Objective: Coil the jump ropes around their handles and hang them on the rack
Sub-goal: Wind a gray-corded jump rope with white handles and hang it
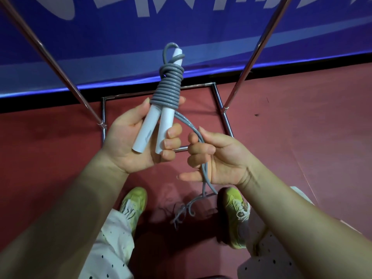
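Reddish matte floor lay below, with a blue banner along the twelve o'clock edge and the chromed tubes of the rack slanting down to a rectangular base frame. At nine o'clock of centre, the left hand curled its fingers round two smooth white cylindrical handles, held side by side, probably so the windings would bind them as one bundle. Above the grip, toward twelve o'clock, the glossy grey rope sat in tight, even coils. At three o'clock, the right hand pinched the doubled free strands between thumb and forefinger, other fingers loosely spread, apparently to keep tension for further turns. The remaining slack trailed toward six o'clock, kinked on the floor between yellow-green shoes.
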A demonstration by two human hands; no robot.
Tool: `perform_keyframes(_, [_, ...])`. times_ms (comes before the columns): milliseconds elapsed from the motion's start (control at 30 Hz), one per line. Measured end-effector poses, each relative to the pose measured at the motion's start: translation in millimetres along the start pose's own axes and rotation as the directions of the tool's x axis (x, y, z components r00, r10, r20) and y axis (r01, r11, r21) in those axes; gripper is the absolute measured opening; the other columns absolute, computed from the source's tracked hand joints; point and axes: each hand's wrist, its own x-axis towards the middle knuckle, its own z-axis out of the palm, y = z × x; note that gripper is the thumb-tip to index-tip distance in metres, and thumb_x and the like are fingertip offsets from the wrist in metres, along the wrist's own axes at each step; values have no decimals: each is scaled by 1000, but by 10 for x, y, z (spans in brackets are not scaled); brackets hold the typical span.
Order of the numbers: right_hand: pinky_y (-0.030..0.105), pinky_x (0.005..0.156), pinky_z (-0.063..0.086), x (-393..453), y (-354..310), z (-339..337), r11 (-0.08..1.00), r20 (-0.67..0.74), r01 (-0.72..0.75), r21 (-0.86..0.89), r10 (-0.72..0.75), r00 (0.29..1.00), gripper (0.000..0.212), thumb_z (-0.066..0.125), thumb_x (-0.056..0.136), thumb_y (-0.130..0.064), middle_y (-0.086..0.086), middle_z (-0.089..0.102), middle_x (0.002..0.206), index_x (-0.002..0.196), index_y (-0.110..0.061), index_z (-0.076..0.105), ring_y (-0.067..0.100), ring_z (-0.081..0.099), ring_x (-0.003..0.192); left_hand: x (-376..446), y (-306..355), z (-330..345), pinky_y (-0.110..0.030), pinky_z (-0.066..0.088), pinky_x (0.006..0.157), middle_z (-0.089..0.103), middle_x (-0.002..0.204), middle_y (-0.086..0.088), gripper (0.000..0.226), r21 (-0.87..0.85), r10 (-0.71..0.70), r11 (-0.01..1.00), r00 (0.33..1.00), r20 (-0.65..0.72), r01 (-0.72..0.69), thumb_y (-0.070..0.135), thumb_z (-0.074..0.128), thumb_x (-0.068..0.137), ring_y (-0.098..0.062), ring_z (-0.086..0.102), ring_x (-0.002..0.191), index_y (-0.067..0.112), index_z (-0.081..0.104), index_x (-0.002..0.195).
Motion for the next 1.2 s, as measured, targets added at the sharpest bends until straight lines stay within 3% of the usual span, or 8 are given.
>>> perform_keyframes(167, [28,52,55,-31,-38,230,893,-442,56,-446,-274,854,27,47,95,-25,-6,46,49,76,-11,59,8,46,41,-3,50,-5,-32,48,65,56,84,-12,44,87,12,996,983,-181,4,42,39,97,-22,53,71,15,50,130])
perform_keyframes(333, [30,62,39,-77,-66,217,-64,-201,-373,-926,-751,628,24,51,98,-25,-6,58,64,83,-13,64,14,50,62,153,-93,101,-22,40,49,51,67,-5,43,338,165,940,801,-576,50,50,30,95,-15,47,52,15,54,99])
perform_keyframes(467, [44,69,44,-45,51,215,-340,-67,-468,-816,-747,661,43,36,96,-40,13,64,83,93,-7,62,38,56,82,279,-281,45,-26,38,53,55,68,-2,35,673,461,726,629,-626,138,43,36,99,-15,50,54,17,58,93])
perform_keyframes(600, [44,73,43,-39,97,233,-134,-155,-381,-915,-756,636,41,40,99,-36,15,64,82,90,-2,62,37,56,83,317,-456,-54,-22,45,75,64,87,24,25,930,668,342,661,-342,136,43,36,91,3,58,80,44,57,103])
perform_keyframes(767, [34,64,37,-74,49,342,157,-313,-288,-945,-692,650,49,38,94,-47,12,59,68,65,-10,53,18,49,63,300,-507,-99,-13,25,109,43,140,19,39,964,615,162,743,-265,209,50,27,95,6,36,131,43,35,133])
perform_keyframes(1000, [32,55,29,-59,50,260,268,-382,-277,-923,-728,570,58,45,98,-43,6,42,59,70,7,52,13,34,53,295,-478,-30,4,22,90,49,112,0,39,951,543,141,782,-305,273,42,31,89,20,43,101,53,28,127])
perform_keyframes(1100, [29,52,27,-52,27,254,293,-366,-220,-931,-750,551,52,47,99,-37,-6,39,49,61,-3,55,7,31,47,266,-449,42,-3,26,98,54,122,8,36,949,531,260,794,-294,178,41,36,93,18,45,110,53,36,127])
perform_keyframes(1200, [21,48,25,-55,6,281,326,-329,-101,-940,-785,524,49,47,100,-28,-14,36,41,52,-22,47,3,31,43,252,-446,111,-21,47,95,62,126,16,35,747,443,664,787,-430,35,37,41,96,-1,58,115,46,45,129])
